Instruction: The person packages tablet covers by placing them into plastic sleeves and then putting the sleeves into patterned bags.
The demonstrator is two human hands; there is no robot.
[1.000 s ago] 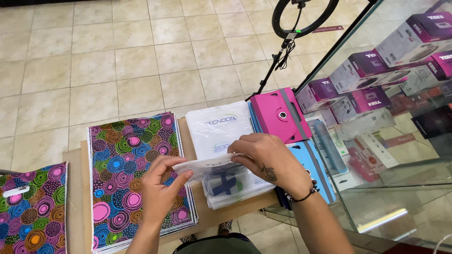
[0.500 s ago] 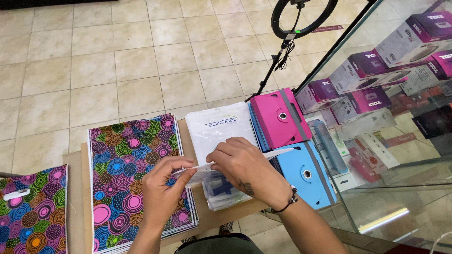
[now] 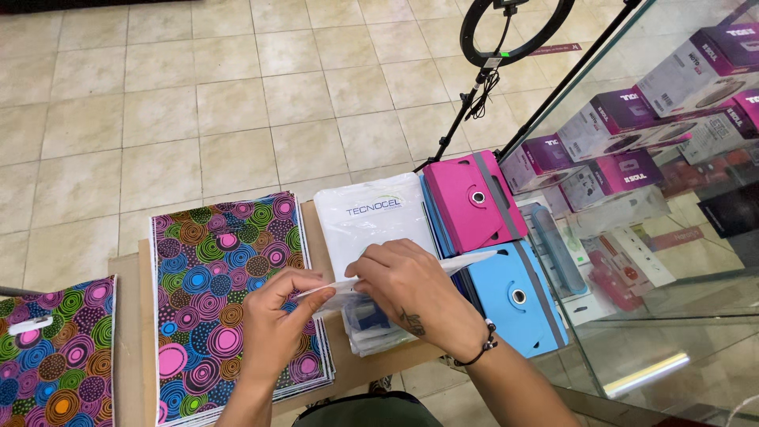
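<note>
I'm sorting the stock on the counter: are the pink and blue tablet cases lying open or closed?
Closed. The pink case and the blue case both lie flat, covers shut, each with an elastic strap running across its cover.

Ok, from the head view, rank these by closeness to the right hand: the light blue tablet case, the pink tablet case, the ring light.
From the right hand:
1. Light blue tablet case, just to its right on the table.
2. Pink tablet case, farther back and right.
3. Ring light, farthest, on its stand on the floor beyond the table.
</note>
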